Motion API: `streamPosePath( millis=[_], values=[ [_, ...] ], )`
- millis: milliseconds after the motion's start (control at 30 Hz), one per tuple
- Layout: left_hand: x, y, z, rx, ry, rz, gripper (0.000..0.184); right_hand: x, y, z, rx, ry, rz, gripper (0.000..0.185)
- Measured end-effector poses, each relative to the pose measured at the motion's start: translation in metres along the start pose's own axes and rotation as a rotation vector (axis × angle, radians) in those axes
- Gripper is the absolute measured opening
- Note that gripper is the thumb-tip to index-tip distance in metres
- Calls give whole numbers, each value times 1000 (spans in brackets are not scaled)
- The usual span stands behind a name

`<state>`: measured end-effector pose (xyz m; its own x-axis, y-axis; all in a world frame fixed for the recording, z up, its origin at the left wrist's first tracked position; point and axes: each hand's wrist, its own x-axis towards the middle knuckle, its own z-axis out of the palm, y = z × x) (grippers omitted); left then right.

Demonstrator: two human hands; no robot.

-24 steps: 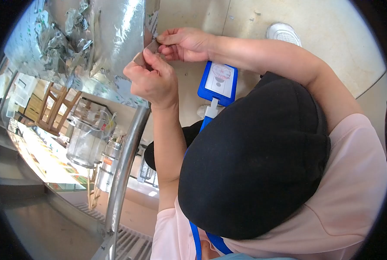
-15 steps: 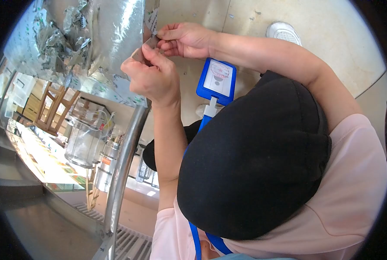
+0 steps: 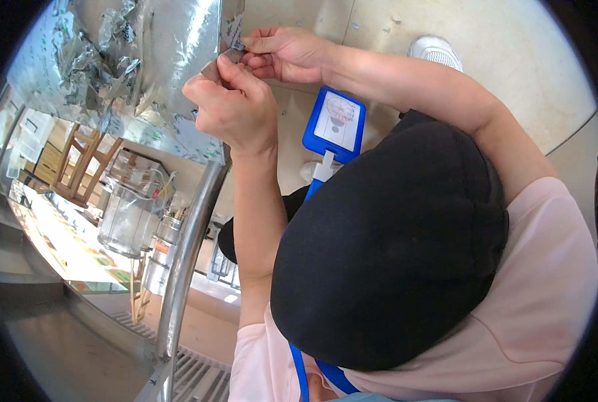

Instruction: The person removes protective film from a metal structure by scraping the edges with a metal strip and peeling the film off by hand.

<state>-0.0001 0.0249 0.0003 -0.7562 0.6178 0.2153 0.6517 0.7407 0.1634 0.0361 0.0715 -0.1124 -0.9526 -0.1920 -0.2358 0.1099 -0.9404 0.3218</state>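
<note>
My left hand [image 3: 235, 110] is closed with its thumb on top, gripping a thin grey-brown strip of film [image 3: 232, 55] at the edge of a shiny metal sheet [image 3: 178, 40]. Just beyond it, my right hand [image 3: 282, 53] pinches the same strip between thumb and fingertips. The two hands are close together, their fingertips almost meeting. Part of the strip is hidden inside my left fist. Crumpled, torn grey film [image 3: 101, 63] clings to the sheet, whose covering carries small green print.
A steel tube leg [image 3: 191, 248] stands below the sheet. A blue badge holder [image 3: 334, 124] hangs near my wrists. Black fabric [image 3: 392, 248] covers much of the near view. A wooden stool [image 3: 78, 164] and a clear container [image 3: 126, 214] are at the left. A white shoe [image 3: 436, 52] rests on the tiled floor.
Both hands have shifted slightly up and left in the view, still holding the strip. The background shows almost the same scene.
</note>
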Motion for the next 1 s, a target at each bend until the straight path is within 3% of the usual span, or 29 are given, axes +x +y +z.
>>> streamPosePath(
  millis=[567,667,767,833,867,1000],
  values=[
    [4,7,3,10,14,4,19,-3,-7,4,-37,39,-4,6],
    [4,0,-3,-106,-78,-62,19,-1,-7,2,-123,52,10,12],
    [14,-14,-28,-110,-311,49,20,-8,-27,20,-310,10,82,23],
    [10,-23,-39,-594,-264,-256,14,-10,-34,24,-679,66,8,29],
    [14,-27,-41,-658,-188,-360,11,-12,-35,26,-857,99,-29,32],
    [34,-44,-47,-1171,-125,-744,8,-17,-31,44,-862,264,-35,29]
  ],
)
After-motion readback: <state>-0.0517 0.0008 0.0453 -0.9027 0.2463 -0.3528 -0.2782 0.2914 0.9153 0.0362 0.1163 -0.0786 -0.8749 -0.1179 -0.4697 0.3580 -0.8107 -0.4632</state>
